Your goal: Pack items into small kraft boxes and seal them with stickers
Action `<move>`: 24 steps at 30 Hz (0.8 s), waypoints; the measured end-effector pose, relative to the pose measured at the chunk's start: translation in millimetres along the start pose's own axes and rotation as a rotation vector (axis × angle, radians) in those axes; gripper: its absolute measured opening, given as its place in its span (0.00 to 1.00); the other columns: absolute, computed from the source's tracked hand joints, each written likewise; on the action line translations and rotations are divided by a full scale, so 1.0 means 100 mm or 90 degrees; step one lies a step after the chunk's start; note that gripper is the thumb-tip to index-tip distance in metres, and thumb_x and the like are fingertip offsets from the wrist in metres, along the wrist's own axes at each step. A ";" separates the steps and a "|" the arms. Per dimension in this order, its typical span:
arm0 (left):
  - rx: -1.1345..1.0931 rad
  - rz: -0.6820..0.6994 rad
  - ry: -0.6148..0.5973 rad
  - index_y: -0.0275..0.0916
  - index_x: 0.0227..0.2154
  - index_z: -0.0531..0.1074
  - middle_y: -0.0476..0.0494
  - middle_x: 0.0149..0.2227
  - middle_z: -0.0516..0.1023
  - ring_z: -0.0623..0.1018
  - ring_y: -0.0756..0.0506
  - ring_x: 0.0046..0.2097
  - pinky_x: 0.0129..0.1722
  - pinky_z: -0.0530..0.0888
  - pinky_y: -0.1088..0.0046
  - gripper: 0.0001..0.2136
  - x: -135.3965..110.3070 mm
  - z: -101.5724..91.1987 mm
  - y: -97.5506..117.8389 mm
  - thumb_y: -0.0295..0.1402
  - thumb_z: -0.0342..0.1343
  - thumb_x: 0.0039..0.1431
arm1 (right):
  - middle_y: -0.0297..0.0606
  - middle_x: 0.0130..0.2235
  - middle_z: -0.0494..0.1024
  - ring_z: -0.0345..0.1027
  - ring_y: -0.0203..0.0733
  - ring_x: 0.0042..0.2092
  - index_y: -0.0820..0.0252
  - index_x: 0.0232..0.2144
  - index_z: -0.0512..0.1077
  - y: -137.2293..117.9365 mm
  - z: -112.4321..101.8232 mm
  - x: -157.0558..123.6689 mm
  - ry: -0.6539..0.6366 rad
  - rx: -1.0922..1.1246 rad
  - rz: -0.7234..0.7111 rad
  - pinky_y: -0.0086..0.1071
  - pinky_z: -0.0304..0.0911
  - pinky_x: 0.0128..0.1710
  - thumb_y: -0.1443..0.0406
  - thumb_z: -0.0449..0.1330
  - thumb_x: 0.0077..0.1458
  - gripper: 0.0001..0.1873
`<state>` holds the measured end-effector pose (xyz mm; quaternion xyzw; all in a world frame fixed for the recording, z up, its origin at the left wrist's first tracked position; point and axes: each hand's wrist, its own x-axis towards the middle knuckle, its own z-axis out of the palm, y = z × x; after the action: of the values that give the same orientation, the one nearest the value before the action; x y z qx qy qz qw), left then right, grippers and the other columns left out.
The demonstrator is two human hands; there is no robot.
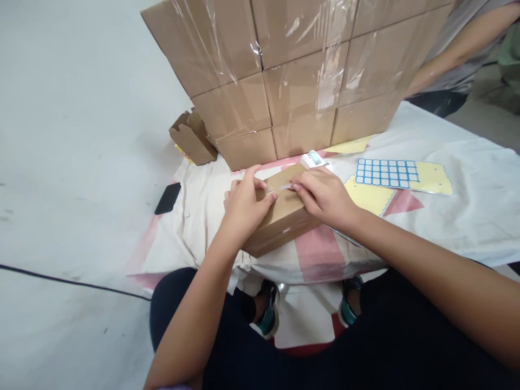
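We have our right fingers pinched on a clear strip; whether our left fingers grip anything, we cannot tell. Beneath both lies the brown box, on the counter; beyond them stands a wrapped carton stack.

A plain brown cardboard box sits at a slant near the front edge of a cloth-covered table, its upper face flat and its long near side catching a glossy sheen, while a small translucent strip shows against the top.
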<state>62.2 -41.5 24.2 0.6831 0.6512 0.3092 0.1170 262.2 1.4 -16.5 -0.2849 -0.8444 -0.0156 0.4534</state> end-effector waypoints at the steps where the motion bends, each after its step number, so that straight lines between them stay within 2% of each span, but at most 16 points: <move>1: 0.033 -0.010 0.001 0.47 0.60 0.64 0.38 0.55 0.75 0.70 0.32 0.59 0.57 0.62 0.43 0.29 0.01 -0.01 0.00 0.36 0.64 0.55 | 0.38 0.33 0.79 0.72 0.47 0.36 0.55 0.35 0.70 0.00 0.00 0.00 0.002 -0.001 -0.004 0.43 0.64 0.46 0.66 0.51 0.67 0.09; 4: 0.054 -0.040 -0.039 0.50 0.62 0.63 0.37 0.58 0.74 0.68 0.29 0.61 0.59 0.56 0.38 0.30 0.04 -0.02 0.00 0.41 0.62 0.56 | 0.38 0.33 0.79 0.72 0.46 0.35 0.55 0.35 0.70 0.01 0.00 0.00 0.007 -0.005 -0.017 0.42 0.64 0.45 0.67 0.52 0.67 0.08; 7: 0.045 -0.035 -0.072 0.52 0.58 0.68 0.39 0.56 0.77 0.72 0.30 0.59 0.60 0.55 0.37 0.21 0.08 0.01 -0.03 0.42 0.57 0.61 | 0.38 0.33 0.79 0.72 0.46 0.35 0.56 0.36 0.70 0.00 -0.01 -0.01 0.003 -0.009 -0.017 0.42 0.64 0.45 0.68 0.52 0.67 0.08; 12: 0.053 0.007 -0.033 0.50 0.49 0.75 0.39 0.54 0.79 0.75 0.30 0.56 0.58 0.58 0.40 0.13 0.12 0.07 -0.09 0.39 0.52 0.64 | 0.39 0.35 0.81 0.73 0.46 0.37 0.57 0.36 0.70 -0.02 -0.03 -0.01 -0.001 -0.004 -0.018 0.41 0.64 0.44 0.69 0.52 0.67 0.08; 16: 0.059 -0.008 -0.030 0.50 0.53 0.74 0.41 0.55 0.79 0.75 0.33 0.57 0.59 0.60 0.44 0.16 0.11 0.04 -0.09 0.36 0.48 0.66 | 0.40 0.36 0.81 0.73 0.46 0.38 0.57 0.37 0.71 -0.01 -0.01 -0.02 0.002 0.007 -0.013 0.40 0.64 0.45 0.69 0.53 0.67 0.08; 20: 0.115 -0.005 -0.122 0.49 0.61 0.67 0.42 0.64 0.72 0.71 0.33 0.63 0.63 0.60 0.50 0.26 0.10 -0.05 -0.03 0.50 0.52 0.63 | 0.41 0.38 0.81 0.73 0.46 0.39 0.57 0.36 0.71 -0.03 0.00 -0.02 -0.004 0.021 0.016 0.40 0.64 0.45 0.68 0.52 0.67 0.09; 22: 0.140 -0.008 -0.160 0.48 0.64 0.64 0.40 0.65 0.70 0.69 0.32 0.64 0.63 0.60 0.48 0.32 0.09 -0.08 -0.03 0.56 0.51 0.60 | 0.42 0.38 0.81 0.73 0.45 0.40 0.58 0.36 0.71 -0.07 -0.01 -0.02 -0.006 0.039 0.043 0.39 0.64 0.46 0.68 0.52 0.67 0.09; 24: 0.157 -0.018 -0.187 0.46 0.65 0.63 0.38 0.65 0.70 0.69 0.30 0.65 0.63 0.60 0.46 0.34 0.10 -0.09 -0.07 0.58 0.49 0.60 | 0.41 0.38 0.81 0.73 0.44 0.40 0.58 0.35 0.71 -0.13 -0.05 -0.02 -0.003 0.080 0.081 0.38 0.64 0.46 0.67 0.52 0.68 0.09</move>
<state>50.6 -33.3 29.6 0.7208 0.6695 0.1228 0.1306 260.4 -11.9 -11.8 -0.3091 -0.8248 0.0669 0.4687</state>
